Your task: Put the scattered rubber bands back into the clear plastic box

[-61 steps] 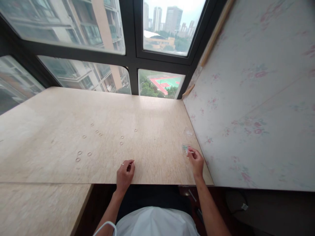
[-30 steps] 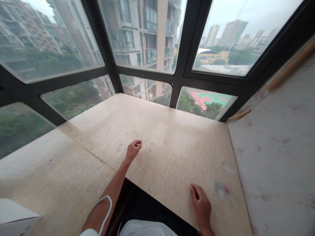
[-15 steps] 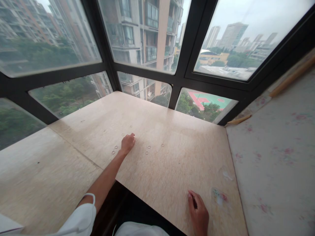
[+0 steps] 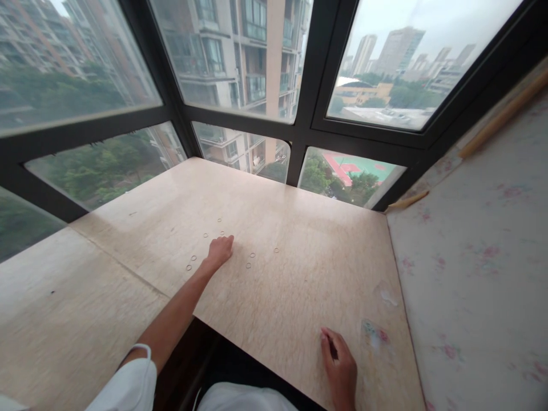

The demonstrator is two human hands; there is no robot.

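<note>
My left hand (image 4: pixel 221 250) reaches over the table among several thin rings, its fingers curled closed. What it grips, if anything, is hidden under the knuckles. Just behind it lies a ring (image 4: pixel 222 233); a pair of rings (image 4: pixel 194 258) lies to its left and another pair (image 4: pixel 252 255) to its right. Farther right sits a single ring (image 4: pixel 276 250). Near the table's front edge rests my right hand (image 4: pixel 339 362), thumb and fingertips pinched together with a gap behind them. I cannot make out anything between those tips.
A clear plastic bag (image 4: pixel 377 335) with small coloured pieces lies right of my right hand, and another clear piece of plastic (image 4: pixel 387 294) is behind it. The marble-patterned tabletop (image 4: pixel 308 228) meets dark-framed windows at the back and a flowered wall (image 4: pixel 479 274) on the right.
My left hand has drawn back slightly and its fingers have curled in. A ring that was hidden now shows behind it. The view has shifted slightly; my right hand keeps its pinch.
</note>
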